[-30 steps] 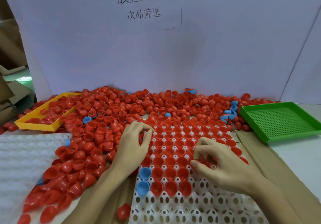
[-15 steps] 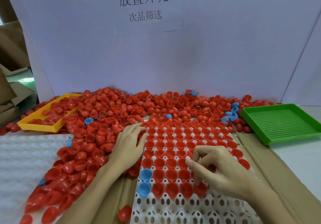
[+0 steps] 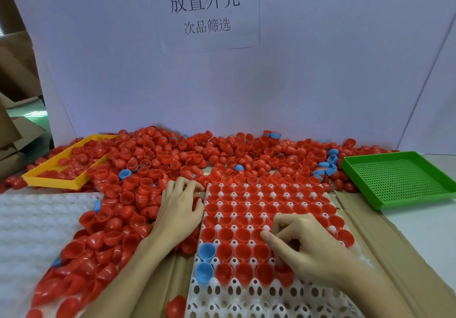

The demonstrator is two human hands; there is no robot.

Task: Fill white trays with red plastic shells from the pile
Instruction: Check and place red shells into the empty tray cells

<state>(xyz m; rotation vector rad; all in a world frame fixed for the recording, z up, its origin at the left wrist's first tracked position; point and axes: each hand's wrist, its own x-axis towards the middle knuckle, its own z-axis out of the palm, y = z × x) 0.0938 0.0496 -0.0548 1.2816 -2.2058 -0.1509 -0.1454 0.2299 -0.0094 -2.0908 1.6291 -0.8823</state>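
Right hand (image 3: 311,251) moved nearer, fingers (image 3: 278,240) hiding a red shell (image 3: 285,275).

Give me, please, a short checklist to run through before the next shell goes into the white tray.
1. Empty sockets left in the white tray: ok, the near rows are open.
2. Right hand has a red shell in its grip: ok, at the front filled row.
3. Left hand on the pile: ok; whether it holds a shell, cannot tell.
4. Only red in the tray: not ok, two blue shells sit at its left edge.
5. Shell seated: cannot tell.
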